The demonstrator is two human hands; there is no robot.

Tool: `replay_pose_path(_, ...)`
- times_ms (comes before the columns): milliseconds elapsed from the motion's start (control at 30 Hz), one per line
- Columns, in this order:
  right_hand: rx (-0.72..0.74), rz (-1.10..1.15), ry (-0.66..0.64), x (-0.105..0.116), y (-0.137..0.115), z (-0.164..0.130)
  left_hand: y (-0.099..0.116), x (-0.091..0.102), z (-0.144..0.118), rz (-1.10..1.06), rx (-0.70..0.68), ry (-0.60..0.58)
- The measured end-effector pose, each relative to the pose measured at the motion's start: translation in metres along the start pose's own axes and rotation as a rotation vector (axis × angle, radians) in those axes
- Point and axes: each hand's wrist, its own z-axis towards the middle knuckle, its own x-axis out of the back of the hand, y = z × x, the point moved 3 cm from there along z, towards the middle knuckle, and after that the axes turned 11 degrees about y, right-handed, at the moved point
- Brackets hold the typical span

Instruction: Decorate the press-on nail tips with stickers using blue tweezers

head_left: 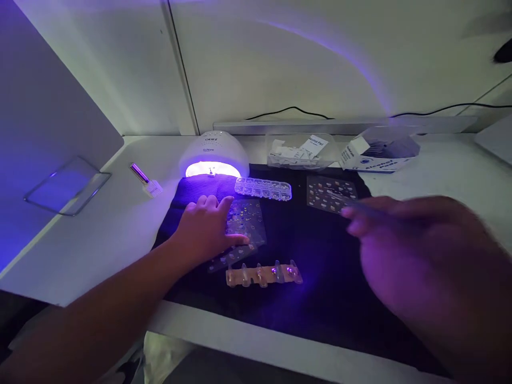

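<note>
— Careful now: your left hand (206,226) lies flat, fingers spread, pressing the near sticker sheet (245,220) onto the dark mat (304,256). Your right hand (424,261) is blurred in front of you, fingers pinched narrow on a thin tool (362,209), I think, though the blur keeps me from being sure.

— What could slip?

— Just near of that sheet sits the strip of nail tips (264,274), standing loose. If your left palm slides toward you, it may well knock the strip over or push it toward the table's near edge.

— And the right side?

— The tool tip hovers over the second sticker sheet (330,193), far right on the mat. Move that fast and you could miss the sticker or crease the sheet. Mind too the clear bead box (263,188) beside the glowing lamp (214,154): a brush from your knuckles could probably spill it.
</note>
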Motion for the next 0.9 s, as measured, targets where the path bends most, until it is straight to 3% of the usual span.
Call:
replay_pose_path(100, -0.158, 0.151, 0.026, -0.042, 0.019, 0.014, 0.002, -0.005, -0.002, 0.013, -0.021, 0.012)
replay_pose_path(200, -0.298, 0.216, 0.018, -0.061, 0.046, 0.013, 0.001, -0.008, -0.001, -0.011, -0.045, 0.016)
replay_pose_path(300, -0.415, 0.261, -0.011, -0.063, 0.060, 0.007, 0.000, -0.011, 0.001, -0.061, -0.060, 0.017)
replay_pose_path(467, -0.512, 0.312, -0.078, -0.063, 0.061, 0.000, -0.006, -0.009, 0.004, -0.181, -0.026, 0.039)
replay_pose_path(667, -0.530, 0.340, -0.178, -0.068, 0.061, -0.001, -0.011, -0.003, 0.002, -0.281, 0.029, 0.088)
replay_pose_path(900, -0.536, 0.358, -0.204, -0.069, 0.062, -0.003, -0.013, -0.007, 0.005, -0.428, 0.026, 0.097)
